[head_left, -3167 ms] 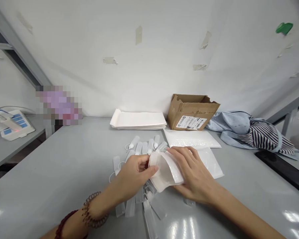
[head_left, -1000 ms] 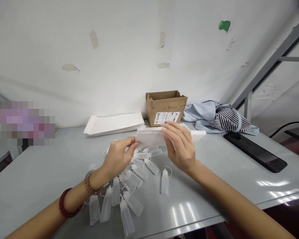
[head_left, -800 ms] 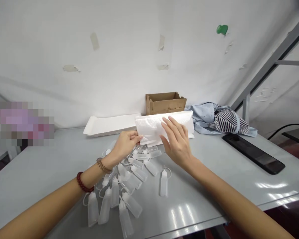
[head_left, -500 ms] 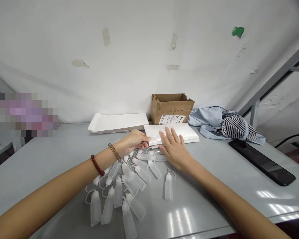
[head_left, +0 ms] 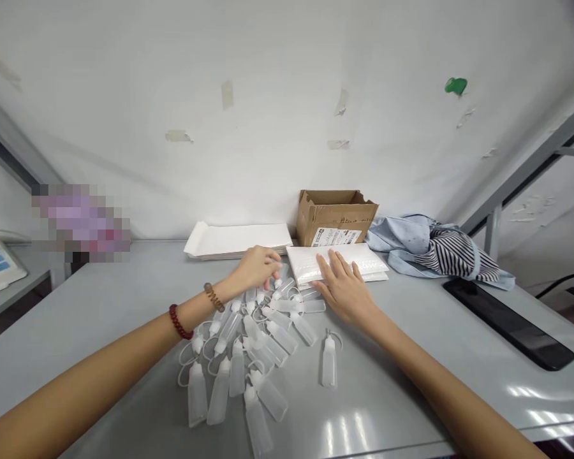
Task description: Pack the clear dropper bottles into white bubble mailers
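Observation:
My right hand (head_left: 343,287) lies flat, fingers spread, on a small stack of white padded mailers (head_left: 370,260) in front of the box. My left hand (head_left: 257,268) is just left of the mailers and apart from them, above the far end of a pile of bottles. Its fingers are loosely curled, and I see nothing held in them. The pile holds several clear squeeze bottles (head_left: 219,398) with white caps and looped straps. One separate bottle (head_left: 330,366) lies to the right, below my right wrist.
A flat white stack of envelopes (head_left: 249,236) lies at the back by the wall. Next to it stands an open cardboard box (head_left: 337,217). To the right are a blue and striped cloth bundle (head_left: 425,245) and a long black object (head_left: 509,325) on the grey table (head_left: 138,293).
My left hand has let go of the mailers' left edge and moved slightly away. My right hand still rests on them. The view has shifted a little.

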A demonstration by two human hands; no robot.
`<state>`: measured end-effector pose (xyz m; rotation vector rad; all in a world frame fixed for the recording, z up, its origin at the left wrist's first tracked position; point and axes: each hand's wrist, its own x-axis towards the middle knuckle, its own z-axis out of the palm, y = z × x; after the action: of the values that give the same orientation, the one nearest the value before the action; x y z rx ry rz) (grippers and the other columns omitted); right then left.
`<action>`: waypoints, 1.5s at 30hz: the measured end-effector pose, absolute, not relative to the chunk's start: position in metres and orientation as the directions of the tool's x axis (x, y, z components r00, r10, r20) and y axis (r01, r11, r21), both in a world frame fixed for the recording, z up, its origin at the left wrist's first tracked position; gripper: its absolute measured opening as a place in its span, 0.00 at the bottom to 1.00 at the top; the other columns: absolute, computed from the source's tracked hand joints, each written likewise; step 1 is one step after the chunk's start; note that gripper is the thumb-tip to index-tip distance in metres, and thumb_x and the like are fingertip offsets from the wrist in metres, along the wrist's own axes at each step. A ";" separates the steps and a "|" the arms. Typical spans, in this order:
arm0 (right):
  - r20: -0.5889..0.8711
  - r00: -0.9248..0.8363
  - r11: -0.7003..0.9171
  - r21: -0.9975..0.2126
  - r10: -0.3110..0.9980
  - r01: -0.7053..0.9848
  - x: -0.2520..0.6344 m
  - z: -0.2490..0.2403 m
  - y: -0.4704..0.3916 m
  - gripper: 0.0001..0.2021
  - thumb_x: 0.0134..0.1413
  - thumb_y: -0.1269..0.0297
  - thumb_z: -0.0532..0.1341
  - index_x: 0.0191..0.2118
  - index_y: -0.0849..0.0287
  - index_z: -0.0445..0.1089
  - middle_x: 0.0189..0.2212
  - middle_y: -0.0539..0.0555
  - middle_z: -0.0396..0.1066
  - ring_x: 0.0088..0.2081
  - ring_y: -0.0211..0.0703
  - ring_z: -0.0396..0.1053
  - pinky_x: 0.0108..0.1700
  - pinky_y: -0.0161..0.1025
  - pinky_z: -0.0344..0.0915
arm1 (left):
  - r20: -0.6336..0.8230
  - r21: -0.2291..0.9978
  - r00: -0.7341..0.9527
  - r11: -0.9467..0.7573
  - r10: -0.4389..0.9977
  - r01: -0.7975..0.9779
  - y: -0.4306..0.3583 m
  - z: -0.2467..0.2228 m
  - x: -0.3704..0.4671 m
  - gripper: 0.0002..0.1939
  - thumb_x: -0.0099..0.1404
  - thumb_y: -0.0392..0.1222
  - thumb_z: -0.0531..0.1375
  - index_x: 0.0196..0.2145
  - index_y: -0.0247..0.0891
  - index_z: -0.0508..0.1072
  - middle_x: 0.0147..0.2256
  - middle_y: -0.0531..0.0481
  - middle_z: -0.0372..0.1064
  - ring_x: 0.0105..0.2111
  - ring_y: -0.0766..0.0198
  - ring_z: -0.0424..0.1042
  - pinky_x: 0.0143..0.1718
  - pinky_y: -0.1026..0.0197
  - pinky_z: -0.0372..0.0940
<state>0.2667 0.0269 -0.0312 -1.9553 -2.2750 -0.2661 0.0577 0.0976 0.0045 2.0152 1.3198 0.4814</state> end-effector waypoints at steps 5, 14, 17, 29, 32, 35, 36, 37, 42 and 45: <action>0.207 -0.128 0.122 0.043 0.970 0.992 0.266 -0.033 0.029 0.28 0.65 0.53 0.48 0.65 0.62 0.50 0.65 0.68 0.45 0.65 0.60 0.44 0.60 0.62 0.48 | 0.258 0.366 0.385 -0.459 0.886 0.810 0.118 0.008 0.003 0.12 0.64 0.40 0.52 0.40 0.33 0.71 0.43 0.38 0.71 0.45 0.48 0.70 0.43 0.51 0.66; 0.233 -0.150 0.143 0.049 0.961 0.989 0.265 -0.033 0.029 0.30 0.64 0.54 0.50 0.64 0.69 0.51 0.64 0.72 0.47 0.65 0.63 0.45 0.59 0.63 0.51 | 0.285 0.019 0.530 -0.557 0.799 0.830 0.139 -0.006 -0.035 0.14 0.67 0.42 0.47 0.38 0.35 0.71 0.41 0.42 0.72 0.41 0.52 0.71 0.41 0.54 0.65; 0.272 -0.172 0.172 0.023 0.947 0.985 0.270 -0.030 0.027 0.29 0.64 0.53 0.49 0.62 0.70 0.55 0.63 0.71 0.50 0.64 0.62 0.49 0.58 0.61 0.54 | 0.274 -0.053 0.549 -0.558 0.789 0.828 0.139 -0.008 -0.035 0.15 0.68 0.39 0.45 0.38 0.35 0.71 0.41 0.42 0.72 0.40 0.54 0.71 0.40 0.56 0.65; 0.559 -0.314 0.398 -0.033 0.768 0.917 0.268 -0.025 0.017 0.20 0.67 0.57 0.45 0.47 0.65 0.68 0.47 0.66 0.72 0.50 0.52 0.70 0.53 0.56 0.61 | 0.171 -0.276 0.584 -0.530 0.794 0.802 0.140 -0.001 -0.029 0.09 0.69 0.40 0.54 0.39 0.31 0.71 0.37 0.47 0.70 0.34 0.63 0.72 0.36 0.57 0.69; 0.601 -0.355 0.456 -0.018 0.716 0.890 0.265 -0.024 0.015 0.18 0.67 0.59 0.46 0.45 0.64 0.69 0.42 0.64 0.75 0.44 0.51 0.73 0.51 0.56 0.62 | 0.168 -0.328 0.598 -0.528 0.783 0.784 0.138 -0.003 -0.027 0.12 0.67 0.43 0.57 0.45 0.33 0.69 0.40 0.47 0.70 0.36 0.63 0.72 0.37 0.57 0.70; 0.645 -0.379 0.493 0.005 0.663 0.870 0.265 -0.023 0.013 0.15 0.66 0.61 0.49 0.44 0.65 0.68 0.40 0.64 0.76 0.42 0.52 0.74 0.49 0.56 0.63 | 0.214 -0.375 0.636 -0.539 0.741 0.754 0.134 -0.001 -0.023 0.07 0.67 0.34 0.55 0.35 0.28 0.72 0.34 0.44 0.71 0.33 0.60 0.73 0.32 0.57 0.71; 0.660 -0.385 0.503 0.014 0.645 0.864 0.264 -0.022 0.013 0.14 0.65 0.62 0.50 0.44 0.65 0.68 0.40 0.64 0.76 0.42 0.52 0.74 0.49 0.55 0.63 | 0.242 -0.389 0.652 -0.544 0.718 0.744 0.131 0.001 -0.022 0.09 0.67 0.31 0.54 0.32 0.27 0.72 0.31 0.42 0.72 0.32 0.58 0.73 0.30 0.57 0.71; 0.674 -0.390 0.511 0.022 0.627 0.859 0.264 -0.020 0.012 0.13 0.65 0.62 0.51 0.44 0.65 0.68 0.40 0.64 0.76 0.42 0.52 0.74 0.48 0.55 0.64 | 0.276 -0.401 0.668 -0.548 0.691 0.734 0.127 0.004 -0.021 0.11 0.66 0.28 0.52 0.29 0.27 0.72 0.30 0.40 0.72 0.32 0.55 0.74 0.29 0.56 0.71; 0.753 -0.421 0.530 0.113 0.506 0.841 0.259 -0.009 0.004 0.14 0.59 0.68 0.58 0.49 0.69 0.63 0.47 0.73 0.70 0.52 0.57 0.68 0.47 0.50 0.66 | 0.472 -0.442 0.713 -0.561 0.518 0.700 0.082 0.016 -0.007 0.12 0.66 0.27 0.51 0.27 0.27 0.71 0.34 0.34 0.74 0.36 0.50 0.75 0.34 0.51 0.73; 0.753 -0.480 0.496 0.236 0.450 0.836 0.248 -0.003 -0.008 0.21 0.56 0.72 0.60 0.55 0.69 0.59 0.54 0.76 0.63 0.60 0.61 0.58 0.50 0.54 0.63 | 0.585 -0.504 0.773 -0.637 0.244 0.583 0.042 0.011 0.009 0.08 0.64 0.26 0.55 0.29 0.27 0.72 0.32 0.38 0.76 0.36 0.54 0.76 0.38 0.56 0.74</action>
<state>0.2476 -0.0081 -0.0034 -1.0514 -2.1181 -0.7998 0.0091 0.0421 0.0111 3.6062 0.9787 0.9881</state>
